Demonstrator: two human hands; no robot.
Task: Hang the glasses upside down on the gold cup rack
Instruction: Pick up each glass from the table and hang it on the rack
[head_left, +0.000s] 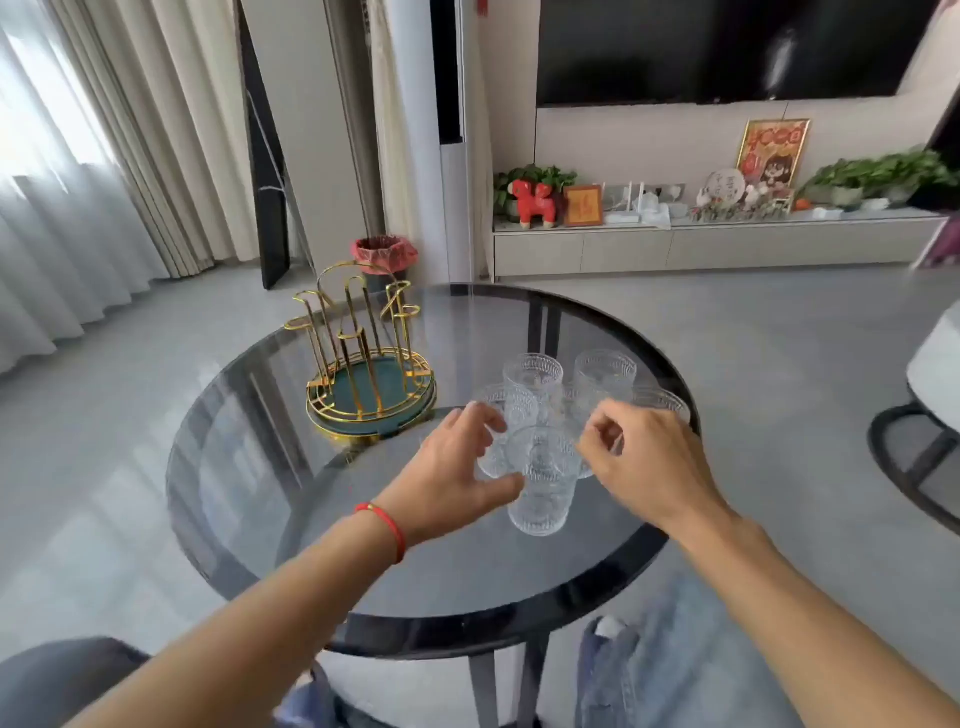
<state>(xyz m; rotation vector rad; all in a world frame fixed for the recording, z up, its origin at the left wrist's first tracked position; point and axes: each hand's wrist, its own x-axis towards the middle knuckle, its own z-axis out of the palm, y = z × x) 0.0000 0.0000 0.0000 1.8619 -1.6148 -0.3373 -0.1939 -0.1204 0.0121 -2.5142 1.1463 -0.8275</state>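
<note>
Six-odd glasses (543, 480) stood clustered upright at table (260, 467) centre. Rack (363, 358) sat empty at ten o'clock. Left hand (457, 462) spread round left glass; right hand (649, 457) half-curled, gripping nothing, likely choosing.

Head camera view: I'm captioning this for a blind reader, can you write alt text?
Two bare hands, left hand and right hand, reach around a cluster of upright clear glasses on a round dark glass table. An empty gold cup rack stands to their left.

Bare forearms, a red string bracelet (387, 527), blue jeans (670, 670).
</note>
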